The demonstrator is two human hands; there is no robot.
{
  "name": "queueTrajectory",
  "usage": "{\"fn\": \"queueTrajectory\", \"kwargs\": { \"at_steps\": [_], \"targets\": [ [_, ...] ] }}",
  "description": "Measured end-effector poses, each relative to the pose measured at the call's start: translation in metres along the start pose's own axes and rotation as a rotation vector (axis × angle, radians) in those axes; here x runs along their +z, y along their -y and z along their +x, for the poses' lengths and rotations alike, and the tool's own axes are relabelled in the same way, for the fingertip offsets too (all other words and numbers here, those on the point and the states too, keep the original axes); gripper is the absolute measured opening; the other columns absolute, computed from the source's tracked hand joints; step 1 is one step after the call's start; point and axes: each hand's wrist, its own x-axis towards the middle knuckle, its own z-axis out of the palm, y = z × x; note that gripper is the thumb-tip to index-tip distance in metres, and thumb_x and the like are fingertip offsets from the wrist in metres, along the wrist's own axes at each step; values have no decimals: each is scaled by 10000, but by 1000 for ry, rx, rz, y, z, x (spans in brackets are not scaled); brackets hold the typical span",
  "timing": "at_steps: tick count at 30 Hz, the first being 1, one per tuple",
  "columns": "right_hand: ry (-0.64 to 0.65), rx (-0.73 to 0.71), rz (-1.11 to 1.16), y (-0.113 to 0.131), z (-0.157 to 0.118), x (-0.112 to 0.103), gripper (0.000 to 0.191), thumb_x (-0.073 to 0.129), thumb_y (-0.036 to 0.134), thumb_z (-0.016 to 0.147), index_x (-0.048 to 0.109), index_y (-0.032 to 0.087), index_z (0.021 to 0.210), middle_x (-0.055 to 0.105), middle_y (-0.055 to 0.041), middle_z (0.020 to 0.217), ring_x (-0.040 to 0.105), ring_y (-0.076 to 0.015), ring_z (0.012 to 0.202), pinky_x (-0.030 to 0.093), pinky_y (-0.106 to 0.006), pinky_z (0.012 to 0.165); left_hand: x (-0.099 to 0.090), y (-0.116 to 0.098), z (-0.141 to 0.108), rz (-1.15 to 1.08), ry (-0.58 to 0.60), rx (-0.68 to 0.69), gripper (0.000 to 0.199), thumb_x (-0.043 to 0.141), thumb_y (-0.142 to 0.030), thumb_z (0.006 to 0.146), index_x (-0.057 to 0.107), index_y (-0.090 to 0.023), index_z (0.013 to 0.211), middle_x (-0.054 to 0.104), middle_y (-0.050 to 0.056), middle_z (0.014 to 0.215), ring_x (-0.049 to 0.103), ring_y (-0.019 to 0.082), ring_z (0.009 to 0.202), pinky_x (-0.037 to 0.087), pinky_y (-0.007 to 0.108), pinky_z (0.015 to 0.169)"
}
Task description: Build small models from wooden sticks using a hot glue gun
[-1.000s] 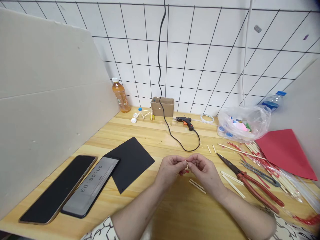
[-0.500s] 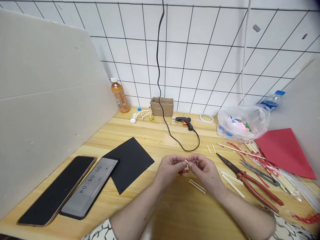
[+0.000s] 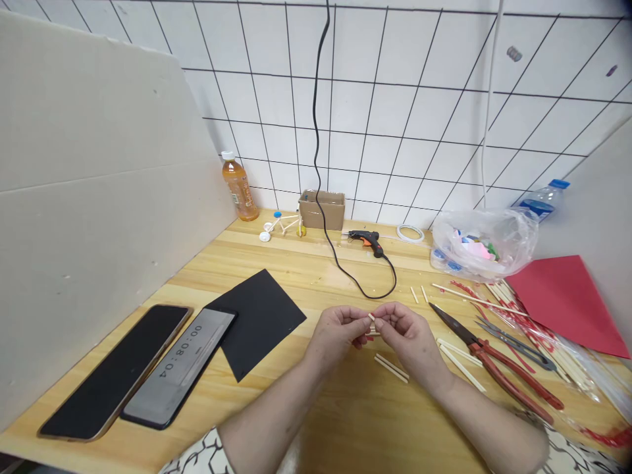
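Left hand (image 3: pixel 333 336): your thumb and forefinger are closed on a small pale stick piece (image 3: pixel 371 317), with the tips meeting those of your other hand.
Right hand (image 3: pixel 407 337): you pinch the same small pale stick piece from its side; your fingers cover much of it.
Held piece: it sits between your two sets of fingertips, above the front half of the table (image 3: pixel 340 415).
Under your fingertips: pale and red bits (image 3: pixel 374 333) show, too covered for you to tell whether they are held or lying there.
Cut sticks (image 3: pixel 392 368): two lie side by side just below your right hand.
Pliers (image 3: pixel 476 347): they lie to the right of that hand, red handles toward you, beside two longer pale sticks (image 3: pixel 461 367).
Snips (image 3: pixel 518 345): just beyond the pliers, near bundled sticks in red-marked wrapping (image 3: pixel 546 329) and a red sheet (image 3: pixel 567 303).
Black sheet (image 3: pixel 261 322): left of your hands, partly under a phone (image 3: pixel 180 368) reading 00:08:04; a dark-screened phone (image 3: pixel 116 372) lies alongside.
Glue gun (image 3: pixel 366 240): beyond your hands, right of a cardboard box (image 3: pixel 323 214).
Plastic bag (image 3: pixel 513 243): at the back right, holding colourful scraps.
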Motion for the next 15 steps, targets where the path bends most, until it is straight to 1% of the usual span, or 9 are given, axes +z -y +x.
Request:
{"fn": "queueTrajectory", "kwargs": {
  "at_steps": [8, 15],
  "targets": [
    [1, 4, -15, 1, -1, 0, 292, 661, 428, 647, 566, 175, 758, 616, -3, 640, 576, -123, 602, 460, -248, 573, 0, -1, -2, 19, -1, 25, 187, 702, -271, 589, 667, -99, 654, 582, 5, 488, 472, 63, 444, 353, 188, 463],
    [22, 17, -17, 1, -1, 0, 309, 666, 433, 649, 561, 170, 771, 619, -16, 658, 583, -131, 618, 466, -258, 591, 1, -3, -2, 6, 1, 28, 140, 676, -235, 596, 665, -100, 635, 572, -1, 472, 471, 59, 444, 353, 184, 468]
  ]
}}
